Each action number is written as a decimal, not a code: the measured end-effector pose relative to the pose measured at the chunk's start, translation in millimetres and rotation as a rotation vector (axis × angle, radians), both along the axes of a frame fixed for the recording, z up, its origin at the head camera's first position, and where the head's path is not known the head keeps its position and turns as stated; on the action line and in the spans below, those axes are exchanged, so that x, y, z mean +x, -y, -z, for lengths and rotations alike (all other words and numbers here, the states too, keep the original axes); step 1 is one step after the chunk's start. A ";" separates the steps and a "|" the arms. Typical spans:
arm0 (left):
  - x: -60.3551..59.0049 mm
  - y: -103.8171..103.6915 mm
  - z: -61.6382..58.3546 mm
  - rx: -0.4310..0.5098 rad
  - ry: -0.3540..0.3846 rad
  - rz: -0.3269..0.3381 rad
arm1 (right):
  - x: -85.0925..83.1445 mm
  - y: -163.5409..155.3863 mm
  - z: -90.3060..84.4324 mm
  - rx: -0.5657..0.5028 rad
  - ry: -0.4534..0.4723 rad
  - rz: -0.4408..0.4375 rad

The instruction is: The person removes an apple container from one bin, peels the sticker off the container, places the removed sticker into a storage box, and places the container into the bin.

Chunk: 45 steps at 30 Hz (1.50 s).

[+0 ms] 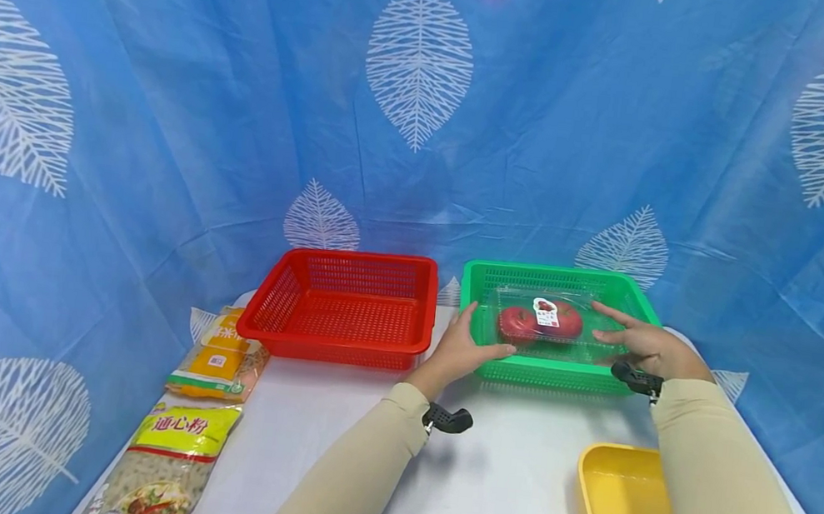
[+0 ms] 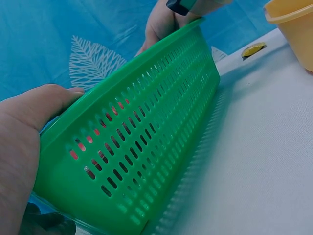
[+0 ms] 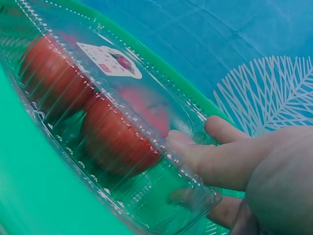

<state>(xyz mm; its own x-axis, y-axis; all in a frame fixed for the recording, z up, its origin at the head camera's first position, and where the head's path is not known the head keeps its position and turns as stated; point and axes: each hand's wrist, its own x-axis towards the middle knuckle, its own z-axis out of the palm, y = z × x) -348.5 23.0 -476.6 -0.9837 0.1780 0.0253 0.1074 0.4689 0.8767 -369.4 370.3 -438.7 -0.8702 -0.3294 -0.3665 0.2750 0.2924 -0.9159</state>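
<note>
A green basket (image 1: 554, 374) with slotted walls stands at the back right. In it lies a clear plastic box (image 3: 161, 196) with red apples (image 3: 120, 134) and a white label (image 1: 546, 312). My left hand (image 1: 459, 350) is at the basket's front left corner, its straight thumb (image 2: 58, 100) lying along the rim and its other fingers mostly hidden. My right hand (image 1: 647, 349) holds the right end of the box. In the right wrist view its thumb lies on the box's top edge, and a fingertip shows through the plastic lower down.
Left of the green basket stands a red basket (image 1: 342, 351). Two food packets, one orange and white (image 1: 220, 358) and one yellow and clear (image 1: 167, 466), lie along the table's left side. A yellow tub (image 1: 622, 480) stands front right, partly under my right sleeve. Blue curtain (image 1: 262, 107) surrounds the table.
</note>
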 end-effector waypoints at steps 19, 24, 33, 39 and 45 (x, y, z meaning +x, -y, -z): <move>1.1 -0.8 -1.1 0.005 0.006 0.006 | 5.3 1.1 0.0 -0.060 0.000 0.071; 1.4 0.0 -2.1 0.000 0.011 0.007 | 3.8 1.8 2.5 -0.058 -0.014 0.071; 0.8 1.0 -1.9 0.002 0.028 0.011 | 6.1 5.1 2.3 -0.066 -0.028 0.107; -0.8 0.6 -1.5 -0.009 0.044 0.006 | 7.0 5.4 1.8 -0.053 -0.043 0.097; 1.2 -0.8 -2.5 -0.002 0.033 0.002 | 8.6 4.6 -0.8 -0.051 -0.052 0.094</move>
<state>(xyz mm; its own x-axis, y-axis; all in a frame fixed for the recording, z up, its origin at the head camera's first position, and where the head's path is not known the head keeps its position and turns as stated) -347.4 23.8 -474.0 -0.9836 0.1803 -0.0071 0.0799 0.4703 0.8789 -360.9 365.7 -438.0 -0.9155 -0.2627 -0.3048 0.2505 0.2207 -0.9426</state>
